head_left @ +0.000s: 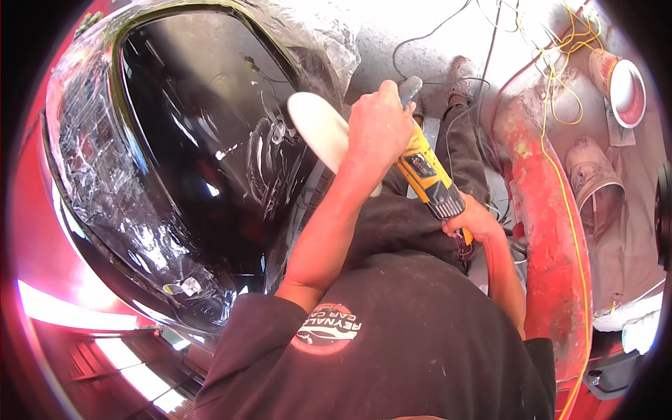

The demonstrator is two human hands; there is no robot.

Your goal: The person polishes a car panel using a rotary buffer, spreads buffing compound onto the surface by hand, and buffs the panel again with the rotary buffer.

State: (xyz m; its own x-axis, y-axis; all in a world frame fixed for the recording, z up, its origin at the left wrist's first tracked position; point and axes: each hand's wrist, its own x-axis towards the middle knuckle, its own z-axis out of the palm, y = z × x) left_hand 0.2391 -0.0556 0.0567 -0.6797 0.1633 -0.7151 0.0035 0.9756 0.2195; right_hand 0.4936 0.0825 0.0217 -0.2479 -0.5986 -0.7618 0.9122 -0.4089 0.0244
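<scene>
The polisher (442, 183) is located in front of the person's torso, above the lap, to the right of a glossy black panel (189, 105). Its body is yellow and black, slim, and set diagonally, with the head end toward the panel. A dark label (421, 165) sits on the yellow housing; slots show in the black section behind it. A grey knob (410, 89) projects beyond the left hand (381, 120).

The pad (316, 127) is a pale, off-white disc, seen tilted, with its edge overlapping the panel in view; contact cannot be determined. The pad's face is partly concealed by the left forearm.

Both hands are closed on the polisher, apart from each other: the left hand around the front, the right hand (477, 218) around the rear. Trigger position cannot be seen.

The panel carries whitish, curved smears (269, 164) near the pad. Crinkled clear film (94, 164) surrounds it.
</scene>
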